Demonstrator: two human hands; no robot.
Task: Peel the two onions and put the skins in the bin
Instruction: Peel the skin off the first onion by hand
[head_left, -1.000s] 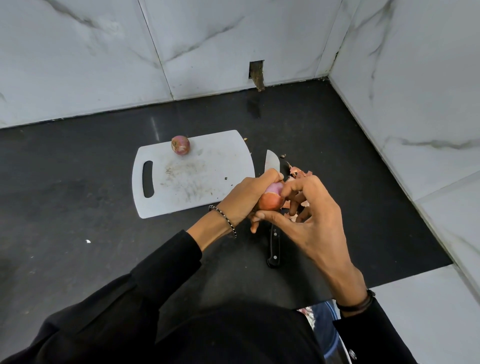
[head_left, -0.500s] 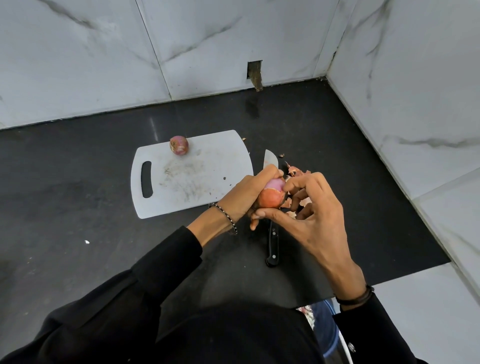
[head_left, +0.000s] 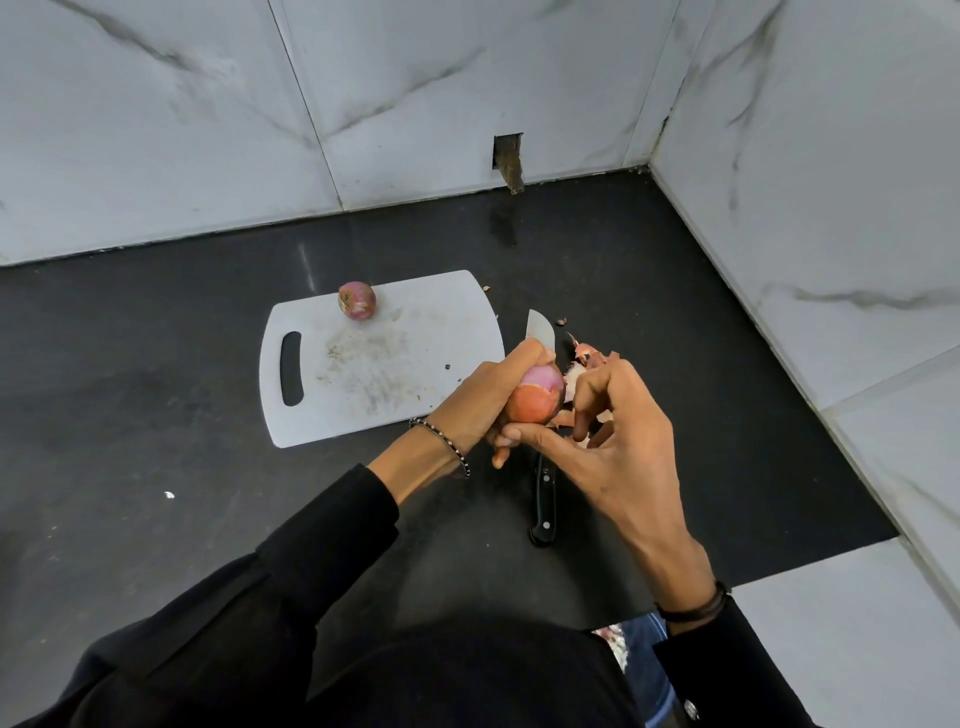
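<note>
One onion (head_left: 537, 397), half-peeled, is gripped in the left hand (head_left: 483, 400) just right of the board (head_left: 415, 364), bare end pointing away, with the right hand (head_left: 623, 447) pinching its unpeeled near end; the other onion (head_left: 357, 300) sits on the board's far edge, nearer the left hand.

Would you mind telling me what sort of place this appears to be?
Most likely a kitchen corner: a dark worktop against marble-look wall tiles, a white chopping board with an onion on it, and a black-handled knife beside it.
</note>
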